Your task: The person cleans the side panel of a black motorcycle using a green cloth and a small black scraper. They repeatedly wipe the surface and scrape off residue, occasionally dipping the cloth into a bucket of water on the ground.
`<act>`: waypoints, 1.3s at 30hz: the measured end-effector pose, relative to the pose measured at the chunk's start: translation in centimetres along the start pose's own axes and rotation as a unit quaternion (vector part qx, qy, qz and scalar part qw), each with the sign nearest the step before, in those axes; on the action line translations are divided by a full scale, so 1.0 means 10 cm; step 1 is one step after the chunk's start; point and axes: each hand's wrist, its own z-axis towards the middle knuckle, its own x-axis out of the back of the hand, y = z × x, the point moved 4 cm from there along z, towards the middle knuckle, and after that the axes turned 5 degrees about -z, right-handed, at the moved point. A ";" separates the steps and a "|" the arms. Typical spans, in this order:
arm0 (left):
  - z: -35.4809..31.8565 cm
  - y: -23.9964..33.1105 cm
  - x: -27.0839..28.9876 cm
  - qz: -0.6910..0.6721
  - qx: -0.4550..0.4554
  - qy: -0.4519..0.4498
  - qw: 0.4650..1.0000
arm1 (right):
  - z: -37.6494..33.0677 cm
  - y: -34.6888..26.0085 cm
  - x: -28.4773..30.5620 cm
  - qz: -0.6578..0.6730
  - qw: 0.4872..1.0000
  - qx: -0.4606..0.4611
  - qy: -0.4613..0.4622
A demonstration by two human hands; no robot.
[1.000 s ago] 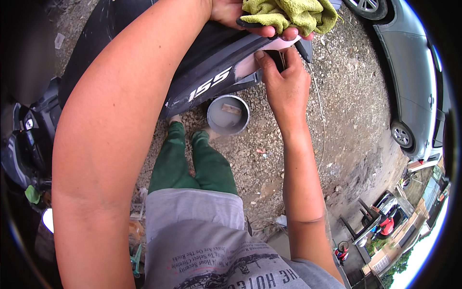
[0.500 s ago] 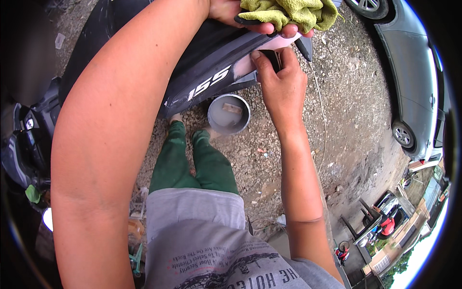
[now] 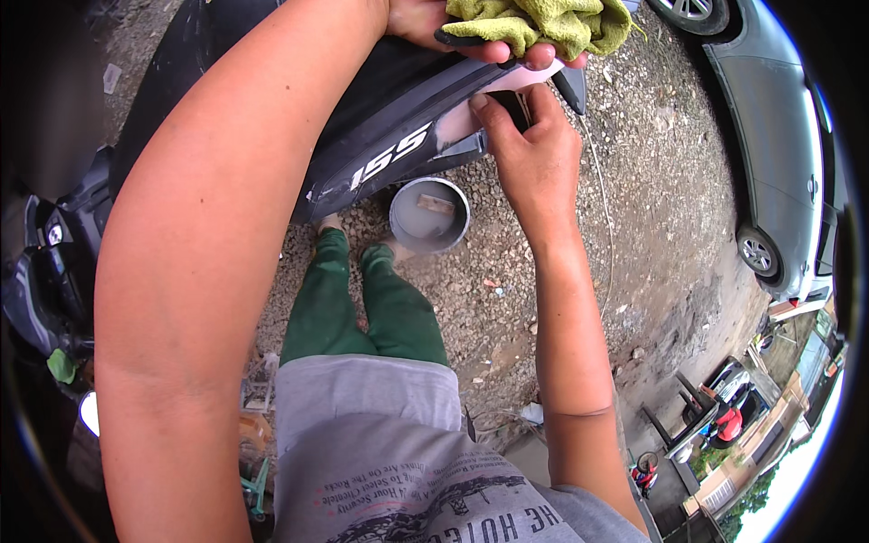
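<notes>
At the top edge my left hand (image 3: pixel 493 52) holds a crumpled yellow-green cloth (image 3: pixel 543 25), its fingers curled beneath it beside the motorcycle's tail panel. The dark panel (image 3: pixel 362 136) has white numerals and a smooth pinkish-grey patch (image 3: pixel 455 124) toward its right end. Against this patch my right hand (image 3: pixel 539 140) presses a folded black sheet that looks like sandpaper (image 3: pixel 510 107), pinched between thumb and fingers. The sheet's working face is hidden against the panel.
Below the panel a round grey bucket (image 3: pixel 430 237) of cloudy water holds a small tan block (image 3: pixel 436 204). It stands on gravel near my feet. A silver car (image 3: pixel 769 136) is parked at right, and dark motorcycle parts (image 3: pixel 50 262) are at left. A thin cord (image 3: pixel 604 208) crosses the ground.
My right hand has shifted very slightly up and to the right against the panel, still pinching the black sheet. My left hand and the cloth have moved slightly left.
</notes>
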 end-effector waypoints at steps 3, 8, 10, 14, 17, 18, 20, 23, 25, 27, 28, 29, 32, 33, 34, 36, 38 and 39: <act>0.02 0.00 -0.02 -0.003 -0.003 -0.010 1.000 | 0.01 0.02 0.02 0.037 0.998 0.013 0.049; -0.02 -0.02 0.01 -0.011 -0.002 -0.006 1.000 | 0.01 0.02 0.02 -0.008 0.998 0.053 0.031; 0.01 -0.02 0.06 -0.005 0.010 -0.023 1.000 | 0.14 0.04 0.11 0.052 0.997 0.016 0.050; -0.04 -0.02 0.11 -0.026 0.015 0.008 1.000 | -0.17 0.09 0.03 0.192 0.977 -0.092 0.026; -0.07 0.01 0.12 -0.036 0.017 0.038 0.998 | -0.33 0.09 -0.05 0.291 0.946 -0.127 0.071; -0.08 0.00 0.14 -0.038 0.020 0.036 0.998 | -0.33 0.07 -0.11 0.320 0.932 -0.138 0.096; -0.09 0.03 0.18 -0.022 0.010 0.032 0.999 | -0.32 0.10 -0.20 0.257 0.949 -0.116 0.139; 0.02 0.01 -0.01 0.066 -0.011 0.062 0.996 | -0.33 0.02 -0.23 0.280 0.930 -0.149 0.184; -0.02 -0.01 -0.05 0.064 -0.021 0.069 0.995 | -0.32 -0.09 -0.27 0.294 0.917 -0.172 0.207; -0.04 0.00 -0.05 0.008 -0.016 0.017 1.000 | -0.34 -0.15 -0.32 0.281 0.911 -0.197 0.229; -0.04 -0.01 -0.05 0.009 -0.019 0.017 1.000 | -0.37 -0.16 -0.33 0.268 0.911 -0.203 0.240; -0.02 -0.02 -0.05 0.007 -0.016 0.012 1.000 | -0.37 -0.17 -0.34 0.261 0.907 -0.208 0.256; 0.01 -0.03 -0.09 0.014 -0.021 0.002 1.000 | -0.41 -0.21 -0.39 0.240 0.899 -0.222 0.290; 0.02 -0.05 -0.10 0.016 -0.027 -0.001 1.000 | -0.42 -0.22 -0.40 0.235 0.898 -0.228 0.294; 0.01 -0.05 -0.10 0.014 -0.030 -0.003 0.999 | -0.43 -0.23 -0.41 0.228 0.897 -0.234 0.298; 0.00 -0.05 -0.10 0.009 -0.039 -0.004 0.999 | -0.43 -0.26 -0.43 0.199 0.900 -0.223 0.318; -0.01 -0.06 -0.09 -0.008 -0.041 -0.025 0.999 | -0.42 -0.30 -0.44 0.178 0.901 -0.210 0.335; -0.02 -0.06 -0.09 -0.016 -0.042 -0.034 0.998 | -0.41 -0.31 -0.42 0.171 0.901 -0.205 0.343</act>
